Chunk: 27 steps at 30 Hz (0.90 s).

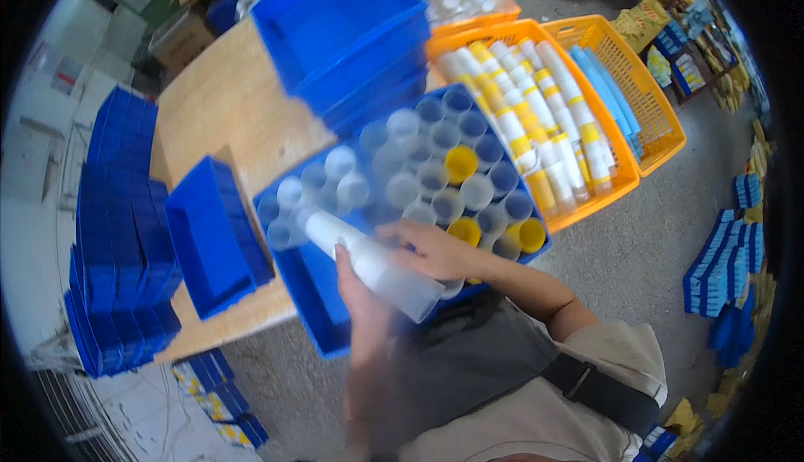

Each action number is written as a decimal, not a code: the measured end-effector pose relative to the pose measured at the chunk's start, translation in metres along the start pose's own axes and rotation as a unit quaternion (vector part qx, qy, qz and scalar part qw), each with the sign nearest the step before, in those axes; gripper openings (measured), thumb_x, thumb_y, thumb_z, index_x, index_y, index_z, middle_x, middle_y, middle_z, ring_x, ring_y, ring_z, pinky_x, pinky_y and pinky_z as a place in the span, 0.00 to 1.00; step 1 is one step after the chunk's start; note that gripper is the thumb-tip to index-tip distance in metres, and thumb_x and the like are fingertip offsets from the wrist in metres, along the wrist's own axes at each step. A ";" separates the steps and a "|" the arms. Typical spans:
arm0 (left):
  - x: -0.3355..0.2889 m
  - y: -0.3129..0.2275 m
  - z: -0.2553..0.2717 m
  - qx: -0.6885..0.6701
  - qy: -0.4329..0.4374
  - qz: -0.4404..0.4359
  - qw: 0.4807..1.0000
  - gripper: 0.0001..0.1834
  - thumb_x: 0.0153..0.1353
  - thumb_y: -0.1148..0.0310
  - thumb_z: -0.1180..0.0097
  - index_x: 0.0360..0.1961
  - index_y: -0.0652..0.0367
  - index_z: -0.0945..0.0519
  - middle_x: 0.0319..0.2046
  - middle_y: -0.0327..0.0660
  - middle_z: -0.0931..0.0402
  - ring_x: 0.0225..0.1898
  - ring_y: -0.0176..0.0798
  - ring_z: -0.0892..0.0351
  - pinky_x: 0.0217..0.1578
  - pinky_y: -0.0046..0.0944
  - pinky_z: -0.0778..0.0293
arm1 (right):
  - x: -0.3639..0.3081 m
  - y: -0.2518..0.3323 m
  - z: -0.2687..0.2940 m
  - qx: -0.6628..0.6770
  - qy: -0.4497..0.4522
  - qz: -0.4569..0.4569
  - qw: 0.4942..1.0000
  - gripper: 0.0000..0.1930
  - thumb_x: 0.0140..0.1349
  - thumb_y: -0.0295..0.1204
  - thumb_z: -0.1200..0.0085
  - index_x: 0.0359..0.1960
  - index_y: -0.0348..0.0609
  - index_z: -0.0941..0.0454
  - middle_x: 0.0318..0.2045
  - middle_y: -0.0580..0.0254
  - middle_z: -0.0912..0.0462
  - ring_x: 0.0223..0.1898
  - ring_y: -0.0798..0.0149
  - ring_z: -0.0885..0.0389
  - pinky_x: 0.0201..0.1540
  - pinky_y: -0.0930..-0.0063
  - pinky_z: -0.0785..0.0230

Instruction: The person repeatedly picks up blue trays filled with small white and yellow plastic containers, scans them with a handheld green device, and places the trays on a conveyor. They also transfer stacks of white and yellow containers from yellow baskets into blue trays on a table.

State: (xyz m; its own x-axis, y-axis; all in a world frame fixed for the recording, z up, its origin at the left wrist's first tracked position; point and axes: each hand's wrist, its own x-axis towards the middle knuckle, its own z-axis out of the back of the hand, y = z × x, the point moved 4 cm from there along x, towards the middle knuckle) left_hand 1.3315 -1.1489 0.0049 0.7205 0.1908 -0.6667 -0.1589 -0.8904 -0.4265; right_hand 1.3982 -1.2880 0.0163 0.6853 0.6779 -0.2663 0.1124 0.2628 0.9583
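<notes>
My left hand [356,286] is wrapped around a white and clear plastic tube [377,271], which lies slanted above the front of a blue crate [331,336]. Close beside the tube is my right hand [435,248], its fingers partly stretched out and apart; whether they touch it I cannot tell. Under and behind both hands, the crate holds many upright tubes, mostly clear or whitish. A few are yellow, among them one yellow tube [461,163] near the middle. The bare blue bottom shows at the crate's front left corner.
An orange basket [615,190] full of white and yellow tubes stands at the right, beside another orange basket [670,148] with light-blue pieces. Stacked blue bins [335,10] stand at the back of the wooden table [205,98]. A single blue bin [205,236] and tall bin stacks [117,236] are left.
</notes>
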 end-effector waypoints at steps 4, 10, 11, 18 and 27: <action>-0.061 -0.050 0.068 -0.090 0.059 0.139 0.984 0.37 0.69 0.43 0.55 0.55 0.74 0.32 0.43 0.53 0.25 0.41 0.46 0.22 0.43 0.42 0.21 | 0.020 -0.035 -0.098 0.191 -0.086 -0.109 0.972 0.38 0.69 0.55 0.52 0.65 0.29 0.38 0.56 0.49 0.25 0.52 0.61 0.25 0.52 0.69 0.30; -0.099 -0.086 0.103 -0.008 0.021 0.198 0.980 0.34 0.71 0.43 0.60 0.50 0.70 0.25 0.34 0.47 0.21 0.33 0.38 0.19 0.34 0.34 0.21 | 0.061 -0.049 -0.166 0.419 -0.002 -0.138 0.897 0.32 0.70 0.58 0.57 0.55 0.36 0.31 0.51 0.54 0.24 0.52 0.60 0.25 0.56 0.60 0.32; -0.101 -0.090 0.104 -0.008 0.018 0.223 0.975 0.35 0.71 0.42 0.61 0.51 0.69 0.25 0.35 0.47 0.20 0.33 0.38 0.19 0.35 0.34 0.21 | 0.063 -0.048 -0.166 0.467 -0.042 -0.139 0.872 0.34 0.69 0.59 0.59 0.55 0.36 0.31 0.51 0.53 0.24 0.53 0.58 0.25 0.58 0.58 0.33; -0.085 -0.115 0.116 -0.026 0.082 0.231 0.969 0.37 0.71 0.44 0.58 0.60 0.72 0.34 0.48 0.58 0.26 0.45 0.51 0.21 0.45 0.48 0.21 | 0.059 -0.028 -0.192 0.576 0.123 -0.211 0.780 0.35 0.68 0.62 0.61 0.54 0.39 0.30 0.49 0.52 0.21 0.51 0.59 0.21 0.53 0.65 0.29; -0.081 -0.119 0.139 -0.061 0.062 0.252 0.964 0.36 0.71 0.44 0.59 0.60 0.71 0.34 0.46 0.58 0.25 0.42 0.53 0.21 0.42 0.51 0.21 | 0.081 -0.035 -0.213 0.592 0.069 -0.253 0.762 0.26 0.71 0.52 0.55 0.53 0.39 0.29 0.47 0.57 0.20 0.46 0.61 0.19 0.51 0.63 0.27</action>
State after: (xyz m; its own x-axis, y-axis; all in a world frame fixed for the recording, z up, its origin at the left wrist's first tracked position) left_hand 1.1983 -1.0006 0.0248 0.6489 -0.3226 -0.6891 -0.4341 -0.9008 0.0130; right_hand 1.2966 -1.0963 -0.0609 0.2663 0.7827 -0.5625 0.9634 -0.2347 0.1295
